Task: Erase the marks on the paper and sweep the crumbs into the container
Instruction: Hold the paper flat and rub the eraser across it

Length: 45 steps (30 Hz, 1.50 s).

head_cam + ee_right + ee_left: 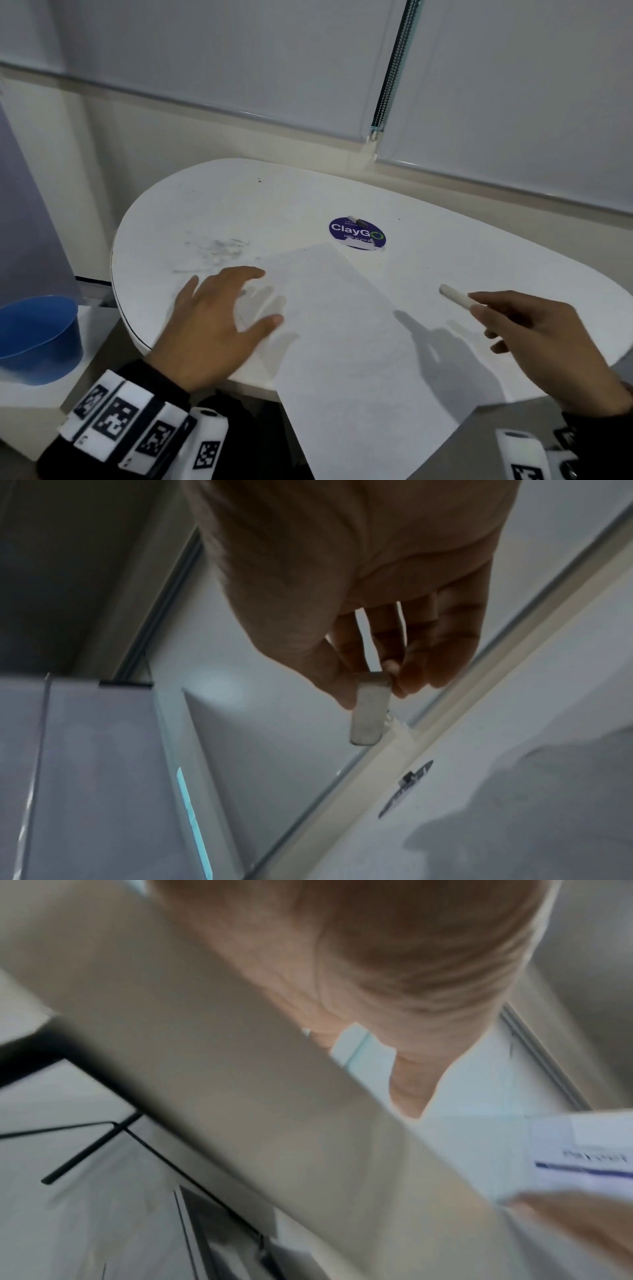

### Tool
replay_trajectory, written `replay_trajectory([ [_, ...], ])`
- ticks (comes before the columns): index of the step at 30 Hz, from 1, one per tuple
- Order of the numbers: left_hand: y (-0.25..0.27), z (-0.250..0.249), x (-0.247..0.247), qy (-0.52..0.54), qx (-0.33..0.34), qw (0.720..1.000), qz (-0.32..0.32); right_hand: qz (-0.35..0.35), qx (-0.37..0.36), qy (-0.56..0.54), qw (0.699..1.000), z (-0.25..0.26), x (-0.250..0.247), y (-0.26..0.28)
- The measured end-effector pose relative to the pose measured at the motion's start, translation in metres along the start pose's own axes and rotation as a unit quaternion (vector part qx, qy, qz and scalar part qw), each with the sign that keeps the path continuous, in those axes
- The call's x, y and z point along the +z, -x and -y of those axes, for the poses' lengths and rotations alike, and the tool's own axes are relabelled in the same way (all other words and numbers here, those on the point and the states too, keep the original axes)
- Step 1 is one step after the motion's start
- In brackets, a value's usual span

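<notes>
Right hand [541, 329] pinches the white eraser [457, 297] in its grip, held right of the paper [342, 325]. Left hand [219, 322], fingers spread wide, hovers at or perhaps touches the paper's left edge. Blue container [37, 339] sits off the desk [239, 205], far left.

Counted on and beside the desk

One desk [479, 246], one sheet of paper [342, 342], one white eraser [455, 297], one blue container [37, 337], one round purple sticker [356, 233], two hands: left hand [212, 325], right hand [548, 339].
</notes>
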State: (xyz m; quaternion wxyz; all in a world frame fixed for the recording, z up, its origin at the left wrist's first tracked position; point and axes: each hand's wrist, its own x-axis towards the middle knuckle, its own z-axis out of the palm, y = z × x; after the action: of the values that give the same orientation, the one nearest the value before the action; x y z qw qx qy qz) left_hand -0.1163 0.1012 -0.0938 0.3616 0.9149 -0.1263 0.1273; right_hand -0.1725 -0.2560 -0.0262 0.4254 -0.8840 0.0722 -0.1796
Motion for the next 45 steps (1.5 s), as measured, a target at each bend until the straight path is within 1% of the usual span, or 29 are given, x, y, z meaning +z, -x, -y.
replay_trajectory([
  [3, -0.004, 0.006, -0.016, 0.103, -0.022, 0.989, -0.105, -0.049, 0.019, -0.078, 0.996, -0.008, -0.012, 0.008],
  [4, -0.004, 0.005, -0.019, 0.116, -0.026, 0.985, -0.126, -0.056, 0.025, -0.098, 0.993, -0.009, -0.012, 0.010],
  [6, -0.003, -0.003, -0.019, 0.137, -0.022, 0.982, -0.132, -0.051, 0.032, -0.120, 0.991, -0.011, -0.007, 0.014],
  [9, 0.005, -0.026, -0.006, 0.174, -0.001, 0.980, -0.095, -0.024, 0.042, -0.128, 0.991, -0.011, 0.010, 0.018],
  [10, 0.009, -0.032, 0.003, 0.165, 0.026, 0.983, -0.082, -0.013, 0.045, -0.128, 0.991, -0.010, 0.017, 0.020],
  [12, 0.015, -0.043, 0.023, 0.107, 0.099, 0.989, -0.038, 0.013, 0.038, -0.123, 0.992, -0.007, 0.031, 0.024],
  [14, 0.021, -0.044, 0.043, 0.031, 0.147, 0.989, 0.013, 0.034, 0.016, -0.107, 0.994, -0.003, 0.044, 0.025],
  [16, 0.026, -0.036, 0.059, -0.039, 0.146, 0.987, 0.048, 0.045, -0.015, -0.076, 0.996, 0.002, 0.056, 0.023],
  [18, 0.028, -0.030, 0.065, -0.110, 0.127, 0.983, 0.077, 0.081, -0.049, -0.015, 0.995, 0.005, 0.066, 0.024],
  [21, 0.027, -0.028, 0.060, -0.139, 0.116, 0.980, 0.078, 0.184, -0.095, 0.086, 0.975, 0.008, 0.074, 0.031],
  [22, 0.026, -0.028, 0.058, -0.141, 0.115, 0.981, 0.073, 0.192, -0.105, 0.107, 0.970, 0.005, 0.072, 0.029],
  [25, 0.025, -0.028, 0.058, -0.154, 0.120, 0.979, 0.059, 0.122, -0.099, 0.178, 0.971, -0.002, 0.062, 0.007],
  [26, 0.026, -0.028, 0.060, -0.159, 0.123, 0.978, 0.059, 0.109, -0.099, 0.190, 0.971, -0.002, 0.061, 0.004],
  [27, 0.027, -0.028, 0.061, -0.162, 0.124, 0.977, 0.063, 0.120, -0.109, 0.190, 0.968, 0.002, 0.061, 0.007],
  [29, 0.027, -0.027, 0.063, -0.165, 0.120, 0.976, 0.074, 0.202, -0.150, 0.159, 0.955, 0.017, 0.068, 0.025],
  [30, 0.027, -0.026, 0.064, -0.167, 0.119, 0.976, 0.077, 0.242, -0.160, 0.143, 0.946, 0.023, 0.069, 0.033],
  [31, 0.027, -0.026, 0.064, -0.169, 0.119, 0.975, 0.080, 0.259, -0.161, 0.138, 0.942, 0.025, 0.069, 0.034],
  [32, 0.026, -0.026, 0.064, -0.170, 0.119, 0.975, 0.081, 0.245, -0.157, 0.148, 0.945, 0.021, 0.068, 0.026],
  [34, 0.026, -0.026, 0.065, -0.176, 0.121, 0.974, 0.080, 0.168, -0.125, 0.190, 0.959, 0.009, 0.066, 0.002],
  [35, 0.026, -0.027, 0.065, -0.177, 0.121, 0.974, 0.080, 0.142, -0.110, 0.213, 0.960, 0.006, 0.067, -0.004],
  [36, 0.027, -0.027, 0.065, -0.174, 0.120, 0.974, 0.079, 0.137, -0.114, 0.220, 0.959, 0.006, 0.068, -0.004],
  [37, 0.027, -0.027, 0.065, -0.171, 0.118, 0.975, 0.077, 0.160, -0.130, 0.217, 0.954, 0.009, 0.070, 0.002],
  [38, 0.026, -0.027, 0.066, -0.169, 0.117, 0.976, 0.074, 0.200, -0.149, 0.204, 0.947, 0.016, 0.072, 0.012],
  [39, 0.026, -0.027, 0.066, -0.170, 0.118, 0.976, 0.072, 0.245, -0.153, 0.182, 0.940, 0.024, 0.073, 0.023],
  [40, 0.026, -0.026, 0.066, -0.171, 0.119, 0.976, 0.070, 0.275, -0.148, 0.172, 0.934, 0.029, 0.071, 0.027],
  [41, 0.025, -0.026, 0.066, -0.171, 0.120, 0.975, 0.069, 0.272, -0.141, 0.177, 0.935, 0.028, 0.069, 0.021],
  [43, 0.024, -0.026, 0.067, -0.173, 0.121, 0.975, 0.070, 0.201, -0.110, 0.206, 0.951, 0.018, 0.066, -0.002],
  [44, 0.025, -0.026, 0.067, -0.172, 0.121, 0.975, 0.072, 0.172, -0.095, 0.225, 0.955, 0.014, 0.064, -0.009],
  [45, 0.025, -0.026, 0.067, -0.169, 0.120, 0.975, 0.073, 0.157, -0.094, 0.234, 0.955, 0.011, 0.065, -0.010],
])
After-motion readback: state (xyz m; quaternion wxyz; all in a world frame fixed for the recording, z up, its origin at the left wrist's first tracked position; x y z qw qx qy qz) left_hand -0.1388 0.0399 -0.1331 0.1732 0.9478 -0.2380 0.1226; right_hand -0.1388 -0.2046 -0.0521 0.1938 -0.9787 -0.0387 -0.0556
